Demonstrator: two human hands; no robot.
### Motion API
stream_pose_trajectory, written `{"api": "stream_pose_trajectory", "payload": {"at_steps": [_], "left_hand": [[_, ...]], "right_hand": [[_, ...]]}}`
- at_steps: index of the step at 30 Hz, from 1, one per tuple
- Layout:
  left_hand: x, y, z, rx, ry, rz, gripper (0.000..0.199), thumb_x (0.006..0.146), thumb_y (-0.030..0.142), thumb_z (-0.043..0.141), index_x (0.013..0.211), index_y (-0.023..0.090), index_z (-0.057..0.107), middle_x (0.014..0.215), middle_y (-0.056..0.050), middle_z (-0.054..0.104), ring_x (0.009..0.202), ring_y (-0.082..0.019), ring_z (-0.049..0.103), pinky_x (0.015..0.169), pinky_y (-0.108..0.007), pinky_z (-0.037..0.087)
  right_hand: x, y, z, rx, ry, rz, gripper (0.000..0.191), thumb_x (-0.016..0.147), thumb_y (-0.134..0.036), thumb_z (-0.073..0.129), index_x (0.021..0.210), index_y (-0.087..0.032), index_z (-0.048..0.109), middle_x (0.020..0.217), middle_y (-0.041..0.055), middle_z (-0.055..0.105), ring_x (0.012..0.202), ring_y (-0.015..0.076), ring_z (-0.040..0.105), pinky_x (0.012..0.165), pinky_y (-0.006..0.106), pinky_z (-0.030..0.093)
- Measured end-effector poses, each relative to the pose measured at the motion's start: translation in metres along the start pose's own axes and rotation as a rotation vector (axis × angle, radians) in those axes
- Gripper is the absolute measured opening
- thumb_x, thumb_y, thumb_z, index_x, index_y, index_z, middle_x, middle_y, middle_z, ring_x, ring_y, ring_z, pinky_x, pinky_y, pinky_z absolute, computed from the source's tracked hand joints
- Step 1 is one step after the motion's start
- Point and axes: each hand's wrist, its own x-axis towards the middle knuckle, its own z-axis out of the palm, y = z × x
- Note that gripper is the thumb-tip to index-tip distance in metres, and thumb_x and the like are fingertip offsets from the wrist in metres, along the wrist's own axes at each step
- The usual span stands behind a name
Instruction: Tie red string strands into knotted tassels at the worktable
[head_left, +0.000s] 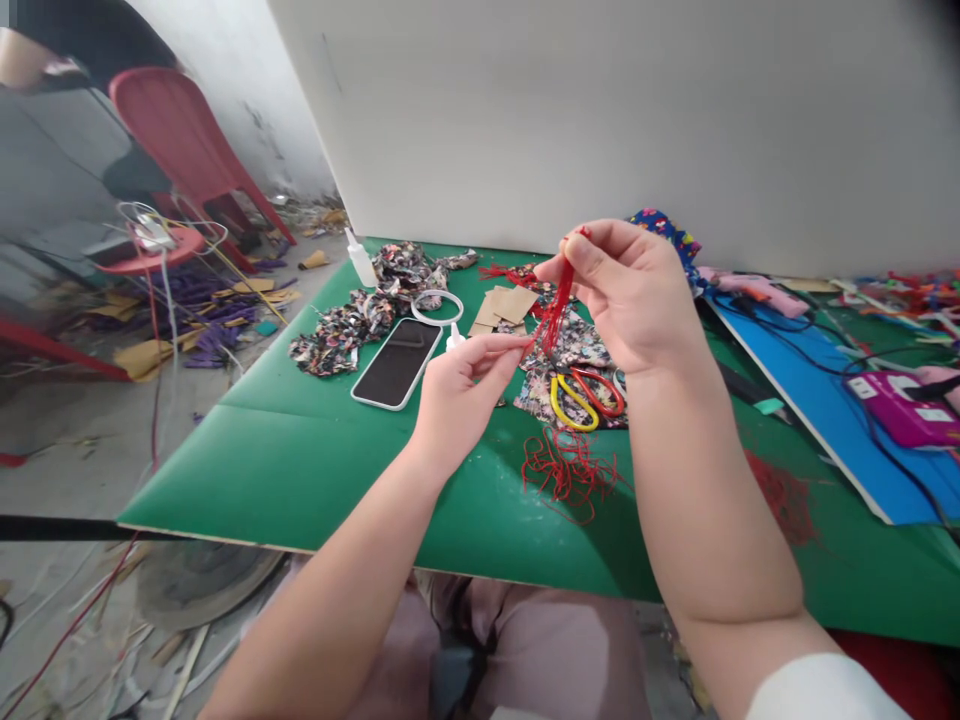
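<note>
A red thread tassel point(559, 305) hangs above the green table point(300, 450), its top pinched between the fingertips of my right hand point(626, 295). My left hand point(469, 395) is lower, its thumb and forefinger closed on strands at the tassel's lower left. Below the hands, scissors point(576, 400) with one yellow and one red handle lie on patterned fabric point(536, 390). Nearer the front edge is a loose tangle of red threads point(566, 475). A phone point(397, 362) with a white rim lies left of my left hand.
Beyond the phone are a white ring point(437, 308), brown card pieces point(506, 303), ruffled fabric point(337, 330) and a white bottle point(360, 260). At right, a pink glue gun point(757, 290) and purple device point(904, 408) lie by a blue board point(810, 390). A person sits at far left.
</note>
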Motion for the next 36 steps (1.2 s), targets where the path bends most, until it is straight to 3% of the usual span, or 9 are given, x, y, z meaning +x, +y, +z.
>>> {"api": "stream_pose_trajectory", "payload": {"at_steps": [9,16,27,36], "left_hand": [[0.001,-0.002,-0.003,-0.006,0.125,-0.007,0.018,0.072,0.035,0.069,0.075,0.017,0.069,0.073,-0.002,0.072,0.069,-0.013,0.066,0.065,-0.024,0.053],[0.0,0.0,-0.002,0.087,0.155,0.013,0.015,0.074,0.032,0.067,0.08,0.018,0.071,0.072,0.0,0.072,0.065,-0.012,0.065,0.062,-0.021,0.053],[-0.003,0.003,-0.012,0.069,0.096,0.021,0.018,0.076,0.031,0.065,0.087,0.017,0.07,0.081,-0.002,0.072,0.071,-0.014,0.068,0.066,-0.023,0.055],[-0.01,0.001,-0.038,0.084,0.016,-0.097,0.017,0.074,0.032,0.067,0.083,0.017,0.07,0.08,-0.003,0.072,0.071,-0.016,0.069,0.067,-0.026,0.056]], "right_hand": [[-0.001,0.001,0.001,-0.033,0.01,-0.007,0.007,0.078,-0.026,0.064,0.072,-0.023,0.062,0.067,-0.0048,0.066,0.07,0.0107,0.066,0.073,0.026,0.051],[0.0,0.0,0.001,-0.089,0.041,0.043,0.012,0.075,-0.033,0.067,0.073,-0.024,0.061,0.069,-0.0036,0.065,0.073,0.0127,0.066,0.073,0.028,0.052],[0.001,0.004,0.005,-0.068,0.096,0.049,0.021,0.07,-0.041,0.07,0.074,-0.023,0.059,0.07,-0.0034,0.064,0.08,0.0142,0.067,0.075,0.029,0.053],[-0.004,0.016,0.021,0.09,0.051,0.125,0.016,0.07,-0.035,0.071,0.073,-0.022,0.062,0.072,-0.0017,0.068,0.072,0.0113,0.066,0.081,0.03,0.052]]}}
